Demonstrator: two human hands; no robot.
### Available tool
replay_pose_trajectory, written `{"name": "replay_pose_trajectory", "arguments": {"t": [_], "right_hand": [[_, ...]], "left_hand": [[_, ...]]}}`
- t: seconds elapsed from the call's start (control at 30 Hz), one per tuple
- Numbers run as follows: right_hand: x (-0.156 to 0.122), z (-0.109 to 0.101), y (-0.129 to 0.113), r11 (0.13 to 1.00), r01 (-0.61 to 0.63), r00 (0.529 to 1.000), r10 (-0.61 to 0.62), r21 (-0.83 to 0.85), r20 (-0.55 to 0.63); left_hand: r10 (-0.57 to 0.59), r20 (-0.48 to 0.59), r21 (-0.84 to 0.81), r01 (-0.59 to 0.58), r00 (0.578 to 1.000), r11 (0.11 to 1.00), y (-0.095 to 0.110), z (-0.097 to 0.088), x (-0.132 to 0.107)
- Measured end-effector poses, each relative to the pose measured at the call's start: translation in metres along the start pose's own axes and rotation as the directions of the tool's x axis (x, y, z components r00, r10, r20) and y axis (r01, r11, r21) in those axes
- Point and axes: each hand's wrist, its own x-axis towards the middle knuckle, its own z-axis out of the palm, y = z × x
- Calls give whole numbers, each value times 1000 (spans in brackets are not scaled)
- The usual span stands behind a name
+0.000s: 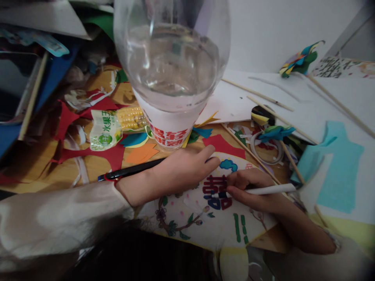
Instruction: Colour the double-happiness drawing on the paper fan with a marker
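My right hand [252, 185] is closed around a white marker pen [274, 189], its dark tip on a large red and blue character drawn on white paper. This paper [213, 230] has a curved outline and a yellow edge, with a flowering branch, green strokes and a blue cloud on it. Across its upper left part lies my left hand [190, 166], holding nothing, with the visible fingers slightly bent and apart. Beneath my left wrist is a black pen [131, 170]. A clear plastic container of water [175, 82] with red lettering stands just behind that hand.
Red paper scraps [113, 156] and a corn wrapper [107, 132] lie at left, near a dark-screened device [16, 84]. At right are wooden sticks [281, 117], a tape roll [266, 150], turquoise paper [340, 171] and a colourful paper pinwheel [301, 60].
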Motion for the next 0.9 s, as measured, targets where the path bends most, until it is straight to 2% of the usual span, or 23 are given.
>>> {"name": "replay_pose_trajectory", "arguments": {"t": [0.9], "right_hand": [[0, -2, -1, 999, 19, 1000, -20, -31, -7]], "left_hand": [[8, -18, -8, -8, 1000, 1000, 0, 0, -1]]}}
